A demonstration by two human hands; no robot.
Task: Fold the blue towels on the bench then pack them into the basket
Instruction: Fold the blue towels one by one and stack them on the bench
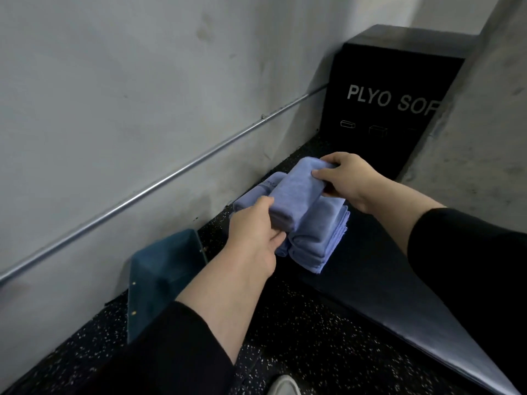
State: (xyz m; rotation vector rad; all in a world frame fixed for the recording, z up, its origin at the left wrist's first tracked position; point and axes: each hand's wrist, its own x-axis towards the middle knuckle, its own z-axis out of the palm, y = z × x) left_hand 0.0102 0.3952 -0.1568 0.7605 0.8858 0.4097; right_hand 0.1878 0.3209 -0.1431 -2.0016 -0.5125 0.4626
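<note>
The folding looks mostly finished, I'd say: a stack of folded blue towels (316, 232) sits on the dark tabletop (385, 269), and the teal basket (165, 269) on the floor beside it shows nothing inside from here, so packing is all ahead. Both the left hand (253, 232) and right hand (345, 178) have a closed grip on the ends of 1 folded towel (296, 189), a soft, thick bundle just above the stack.

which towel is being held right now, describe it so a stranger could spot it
Find the black box lettered PLYO against the wall; before it lies a dark bench bearing a stack of folded blue towels. The held towel lies atop it, gripped at both ends by both hands.
</note>
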